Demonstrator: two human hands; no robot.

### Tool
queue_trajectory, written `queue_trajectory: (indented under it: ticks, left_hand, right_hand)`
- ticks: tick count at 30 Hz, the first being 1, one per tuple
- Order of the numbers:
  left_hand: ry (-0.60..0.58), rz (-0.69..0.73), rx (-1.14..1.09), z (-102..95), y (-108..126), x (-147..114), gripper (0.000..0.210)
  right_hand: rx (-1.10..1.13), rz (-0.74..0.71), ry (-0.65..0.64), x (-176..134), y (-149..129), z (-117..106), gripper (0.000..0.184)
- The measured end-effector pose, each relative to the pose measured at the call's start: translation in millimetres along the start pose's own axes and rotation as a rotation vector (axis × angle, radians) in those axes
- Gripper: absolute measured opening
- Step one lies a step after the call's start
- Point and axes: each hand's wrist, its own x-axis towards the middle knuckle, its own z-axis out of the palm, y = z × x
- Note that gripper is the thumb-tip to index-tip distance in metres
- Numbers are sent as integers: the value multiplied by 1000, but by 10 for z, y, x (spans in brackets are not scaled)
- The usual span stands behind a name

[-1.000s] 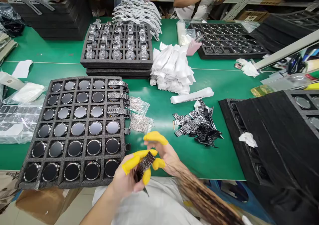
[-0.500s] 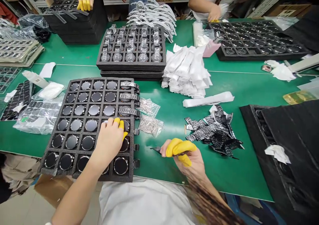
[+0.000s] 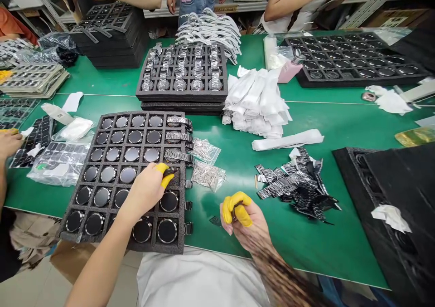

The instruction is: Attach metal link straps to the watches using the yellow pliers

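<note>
My left hand (image 3: 149, 187), with yellow finger covers on, pinches a dark round watch head (image 3: 170, 172) by its edge. It holds the watch tilted over a cell of the black foam tray (image 3: 154, 209), where rows of round watch faces lie. Three metal link bands (image 3: 178, 137) lie across the tray's right column, and more band ends stick out below them. To the right of the tray, my right hand (image 3: 243, 214) is curled above the green table, yellow-covered fingers bent in. Something dark shows between its fingers; I cannot make out what. A dark pointed piece (image 3: 215, 221) appears by its thumb.
Small bags of metal pins (image 3: 208, 174) lie beside the tray. Black striped bands (image 3: 295, 184) and white-wrapped strips (image 3: 256, 100) are heaped to the right. A stacked tray of banded watches (image 3: 181, 94) stands behind. A co-worker's hand (image 3: 10, 143) reaches in at left.
My left hand has lifted the watch head out of its cell and tilted it. My right hand has turned, its fingers curling more. A co-worker's hand has come in at left.
</note>
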Motion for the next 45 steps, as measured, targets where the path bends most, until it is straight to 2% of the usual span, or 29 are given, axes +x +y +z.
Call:
queue_trajectory:
  ticks: [3, 6, 9, 13, 15, 17, 20, 23, 29, 36, 41, 45]
  left_hand:
    - [-39, -111, -363, -71, 64, -43, 18]
    - [-5, -97, -662, -49, 153, -46, 21]
    - [32, -96, -873, 64, 297, -30, 22]
    - [-144, -118, -1214, 251, 486, -51, 22]
    - [-209, -37, -1135, 308, 515, -71, 22]
    - [-203, 118, -926, 331, 497, -80, 33]
    - [-105, 341, -713, 325, 437, -65, 49]
    - [-20, 436, -630, 303, 406, -42, 55]
    - [2, 458, -600, 309, 396, -48, 58]
    - [20, 412, -566, 343, 412, -95, 64]
    - [-17, 409, -721, 286, 475, -121, 57]
    - [34, 373, -797, 285, 536, -121, 46]
  right_hand:
    - [7, 45, 5, 16, 37, 71, 38]
    - [16, 96, 4, 29, 72, 163, 43]
    - [17, 144, -5, 56, 114, 262, 44]
    - [19, 199, -12, 138, 174, 370, 46]
    - [15, 218, -13, 184, 195, 397, 48]
    - [-3, 241, -12, 218, 207, 403, 47]
    - [-46, 277, -17, 236, 207, 389, 43]
    - [-80, 291, -30, 229, 192, 374, 45]
    - [-82, 294, -11, 227, 187, 361, 43]
    - [12, 301, 47, 231, 218, 419, 48]
    - [18, 276, 85, 237, 200, 485, 50]
    - [20, 280, 70, 236, 176, 524, 49]
